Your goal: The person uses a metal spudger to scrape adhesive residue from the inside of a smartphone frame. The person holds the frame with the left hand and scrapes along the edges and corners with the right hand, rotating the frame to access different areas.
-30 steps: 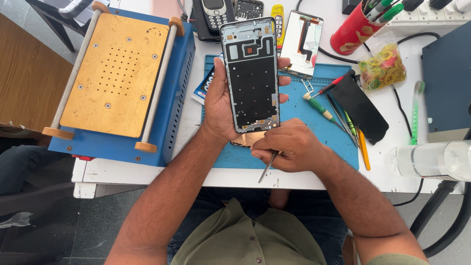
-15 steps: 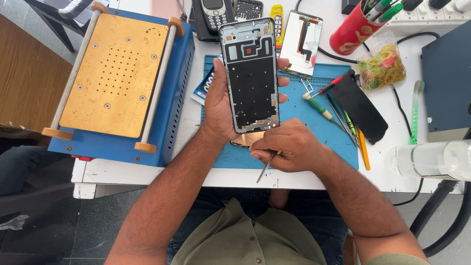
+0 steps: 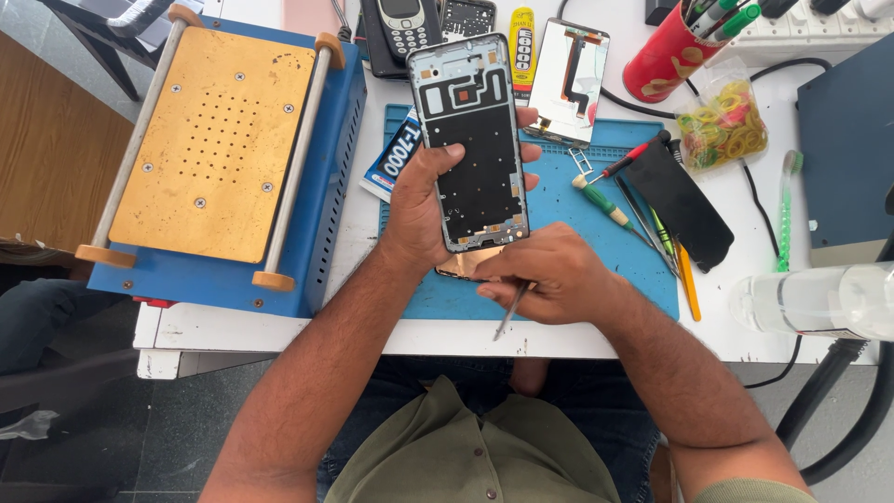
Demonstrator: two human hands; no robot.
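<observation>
**A:** Where does the phone frame (image 3: 472,140) sit from your hands just now?

**B:** You hold it in your left hand (image 3: 424,210), raised above the blue mat (image 3: 596,251) on the worktop (image 3: 368,228). Its long axis runs away from you, top end far, bottom end close to your body, leaning slightly to the left at the top. Your left fingers (image 3: 528,118) wrap round the right edge and your thumb presses on the open face, so that hand is clamped on the frame.

**A:** And the right hand?

**B:** Your right hand (image 3: 549,279) lies just below the frame's bottom edge, touching or nearly so. Its fingers are pressed together, pinching a thin metal tool (image 3: 511,307) whose free end points down toward you. The working end is hidden under your fingers, so you cannot tell whether it meets the frame. The right hand is the nearer one to that bottom edge; the frame lies straight ahead of it.

**A:** How does the frame look?

**B:** A bare shell: silver-grey rim, dark inner panel dotted with small marks, and lighter cut-outs with a camera opening at the top. A coppery sheet (image 3: 470,264) peeps out under the bottom end.

**A:** Anything close by?

**B:** A green-handled screwdriver (image 3: 603,201) and a black screen panel (image 3: 678,200) lie to the right; a blue machine with a brass-coloured plate (image 3: 216,140) stands to the left.
</observation>
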